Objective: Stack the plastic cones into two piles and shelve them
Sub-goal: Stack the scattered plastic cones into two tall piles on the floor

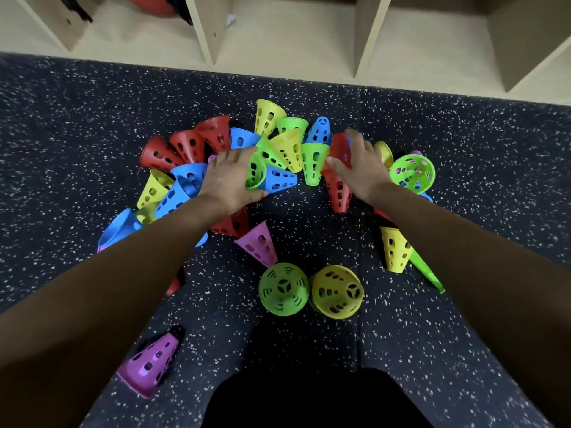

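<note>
Green plastic fills the left hand (pixel 228 177): its fingers curl over the top of a green cone (pixel 257 173) lying on its side, and the thumb tucks under near the rim, so the cone is clasped. At three o'clock from it, the right hand (pixel 360 168) pinches a red cone (pixel 340 148) between thumb and curled fingers; how firmly cannot be told. Both cones sit in the heap of cones (pixel 287 143), red, blue, yellow and green, spread on the speckled dark floor (pixel 77 134) at twelve o'clock of centre. At six o'clock from the heap, a green upright cone (pixel 283 288) and a yellow upright cone (pixel 336 292) stand just beside each other. A purple cone (pixel 148 367) lies at seven o'clock, well apart. Compartments of a wooden shelf (pixel 278 41) run along the top edge.
</note>
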